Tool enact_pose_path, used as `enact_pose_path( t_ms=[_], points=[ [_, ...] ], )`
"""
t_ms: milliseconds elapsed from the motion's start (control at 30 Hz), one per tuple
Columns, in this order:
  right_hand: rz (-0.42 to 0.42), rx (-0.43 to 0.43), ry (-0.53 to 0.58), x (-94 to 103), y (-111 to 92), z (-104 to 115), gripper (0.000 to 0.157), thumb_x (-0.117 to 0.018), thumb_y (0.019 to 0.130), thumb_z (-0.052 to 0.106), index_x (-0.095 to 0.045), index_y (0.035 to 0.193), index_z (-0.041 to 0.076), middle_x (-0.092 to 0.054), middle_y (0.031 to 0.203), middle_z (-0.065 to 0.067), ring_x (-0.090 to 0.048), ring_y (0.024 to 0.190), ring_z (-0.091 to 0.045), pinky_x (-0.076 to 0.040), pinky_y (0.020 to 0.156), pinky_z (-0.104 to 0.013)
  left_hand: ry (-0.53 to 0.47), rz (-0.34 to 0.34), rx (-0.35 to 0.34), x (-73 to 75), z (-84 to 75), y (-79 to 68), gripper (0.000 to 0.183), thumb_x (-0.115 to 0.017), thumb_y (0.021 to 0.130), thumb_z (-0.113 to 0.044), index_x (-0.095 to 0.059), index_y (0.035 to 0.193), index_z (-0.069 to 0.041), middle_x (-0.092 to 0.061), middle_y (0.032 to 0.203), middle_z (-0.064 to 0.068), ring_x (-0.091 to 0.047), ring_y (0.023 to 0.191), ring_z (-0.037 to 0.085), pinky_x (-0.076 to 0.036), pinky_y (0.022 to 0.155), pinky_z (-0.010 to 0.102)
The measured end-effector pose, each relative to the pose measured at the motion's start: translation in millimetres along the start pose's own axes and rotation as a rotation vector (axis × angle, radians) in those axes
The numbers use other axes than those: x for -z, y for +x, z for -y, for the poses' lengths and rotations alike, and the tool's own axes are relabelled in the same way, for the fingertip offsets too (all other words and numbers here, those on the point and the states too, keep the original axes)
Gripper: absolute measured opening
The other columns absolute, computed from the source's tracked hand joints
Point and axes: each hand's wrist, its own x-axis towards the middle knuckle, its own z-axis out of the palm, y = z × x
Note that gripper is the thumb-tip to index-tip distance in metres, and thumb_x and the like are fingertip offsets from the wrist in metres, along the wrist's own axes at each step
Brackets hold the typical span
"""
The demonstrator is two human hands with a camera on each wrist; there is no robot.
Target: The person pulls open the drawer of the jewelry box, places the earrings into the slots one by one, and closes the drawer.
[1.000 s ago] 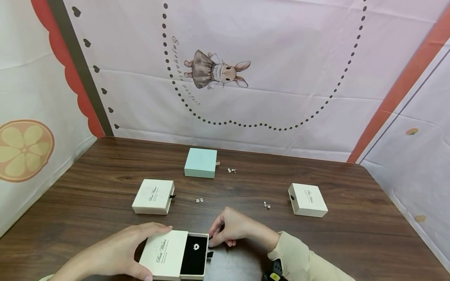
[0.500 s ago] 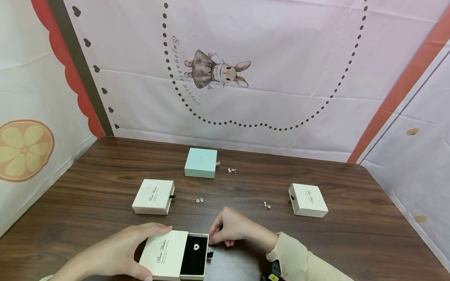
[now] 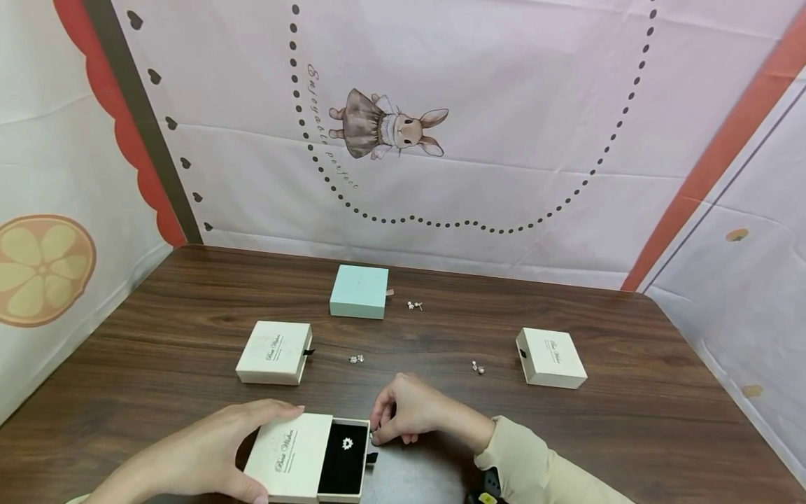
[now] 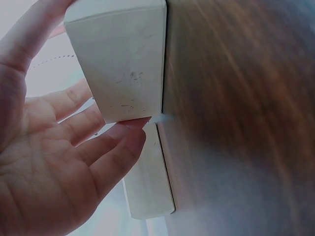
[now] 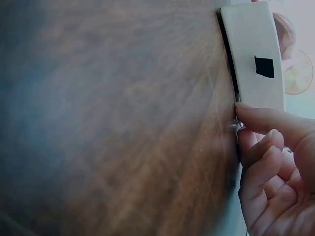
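Note:
A cream jewelry box (image 3: 277, 465) with "Best Wishes" lettering lies at the table's near edge, its black-lined drawer (image 3: 336, 476) partly pulled out to the right. One sparkly stud earring (image 3: 348, 444) sits in the black lining. My left hand (image 3: 201, 448) grips the box sleeve from the left, thumb at the near side and fingers at the far side. Just beyond the drawer's front, with its black pull tab (image 5: 265, 67), my right hand (image 3: 412, 409) pinches a small silvery earring (image 5: 239, 125) low at the tabletop. Thumb and fingertips hide most of it.
Two more cream boxes stand farther back, one at left (image 3: 274, 353) and one at right (image 3: 551, 358). A mint-green box (image 3: 359, 292) is at the rear. Earring pairs lie beside them: left pair (image 3: 357, 359), right pair (image 3: 478, 368), rear pair (image 3: 415, 306).
The box and my left hand have shifted very slightly left. My right fingertips have edged left too, and a silvery glint shows at them again.

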Motion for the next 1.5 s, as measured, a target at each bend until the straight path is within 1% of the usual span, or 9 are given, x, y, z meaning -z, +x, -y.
enact_pose_path(
  t_ms=[200,367,500,900,1000,1133,1233,1367,1500],
  points=[
    [0.02,0.035,-0.016,-0.2,-2,0,0.013,-0.074,0.07,0.003,-0.064,0.065,0.011,-0.056,0.05,0.01,-0.043,0.032,-0.003,-0.041,0.034,-0.023,0.003,-0.016,-0.028,-0.8,-0.3,-0.3,0.084,-0.075,0.063,-0.051,-0.045,0.132,-0.015,-0.053,0.126,0.003,-0.049,0.112,0.016,-0.045,0.08,0.029],
    [0.041,0.043,0.012,0.9,-5,1,0.011,-0.069,0.071,-0.001,-0.063,0.067,0.008,-0.056,0.053,0.009,-0.045,0.033,-0.003,-0.043,0.035,-0.024,-0.002,-0.001,0.006,-0.4,-0.9,-0.2,0.085,-0.074,0.062,-0.054,-0.044,0.134,-0.017,-0.051,0.128,0.003,-0.048,0.113,0.02,-0.044,0.081,0.031],
    [0.037,0.025,0.068,3.9,-7,3,0.01,-0.067,0.071,-0.004,-0.063,0.07,0.005,-0.058,0.057,0.005,-0.047,0.035,-0.006,-0.043,0.035,-0.024,0.001,0.007,0.032,0.2,-1.4,-0.2,0.087,-0.073,0.062,-0.055,-0.044,0.134,-0.018,-0.051,0.129,0.003,-0.048,0.114,0.022,-0.044,0.082,0.032],
    [0.05,0.047,0.094,14.6,-13,2,0.011,-0.063,0.08,-0.002,-0.072,0.083,0.003,-0.063,0.059,-0.011,-0.047,0.036,-0.006,-0.044,0.037,-0.023,0.022,-0.028,-0.003,-0.5,-1.1,-0.5,0.086,-0.074,0.061,-0.055,-0.046,0.132,-0.016,-0.052,0.127,0.003,-0.049,0.113,0.018,-0.044,0.082,0.03],
    [0.074,0.064,0.138,16.0,-14,0,0.009,-0.063,0.082,0.0,-0.071,0.085,0.0,-0.062,0.059,-0.016,-0.05,0.038,-0.007,-0.046,0.039,-0.026,0.019,-0.023,0.002,-0.5,-1.3,-0.7,0.086,-0.074,0.061,-0.055,-0.045,0.133,-0.017,-0.052,0.127,0.003,-0.049,0.113,0.019,-0.044,0.082,0.03],
    [0.114,0.077,0.206,17.4,-17,-3,0.01,-0.06,0.084,-0.001,-0.069,0.089,-0.004,-0.066,0.069,-0.018,-0.053,0.041,-0.007,-0.048,0.042,-0.029,0.023,-0.018,0.011,-0.2,-1.7,-1.1,0.087,-0.073,0.061,-0.056,-0.044,0.134,-0.018,-0.052,0.127,0.004,-0.049,0.112,0.021,-0.044,0.081,0.032],
    [0.123,0.076,0.217,18.4,-18,-5,0.012,-0.059,0.084,-0.002,-0.069,0.09,-0.004,-0.068,0.073,-0.017,-0.053,0.042,-0.007,-0.048,0.042,-0.026,0.027,-0.018,0.012,-0.1,-2.0,-1.2,0.087,-0.073,0.061,-0.056,-0.044,0.134,-0.018,-0.052,0.127,0.004,-0.049,0.112,0.021,-0.044,0.081,0.032],
    [0.125,0.092,0.197,19.6,-20,-6,0.014,-0.059,0.085,-0.001,-0.069,0.094,-0.005,-0.066,0.069,-0.018,-0.052,0.041,-0.006,-0.045,0.042,-0.021,0.02,-0.013,0.014,0.2,-2.1,-1.0,0.086,-0.073,0.062,-0.056,-0.044,0.134,-0.018,-0.051,0.128,0.004,-0.049,0.113,0.021,-0.044,0.081,0.032],
    [0.124,0.115,0.185,20.5,-23,-6,0.018,-0.056,0.088,0.001,-0.067,0.098,-0.006,-0.066,0.071,-0.017,-0.052,0.042,-0.005,-0.045,0.042,-0.021,0.021,-0.019,0.001,0.1,-2.0,-1.0,0.086,-0.073,0.062,-0.055,-0.044,0.133,-0.017,-0.052,0.128,0.004,-0.048,0.113,0.019,-0.044,0.081,0.031]
  ],
)
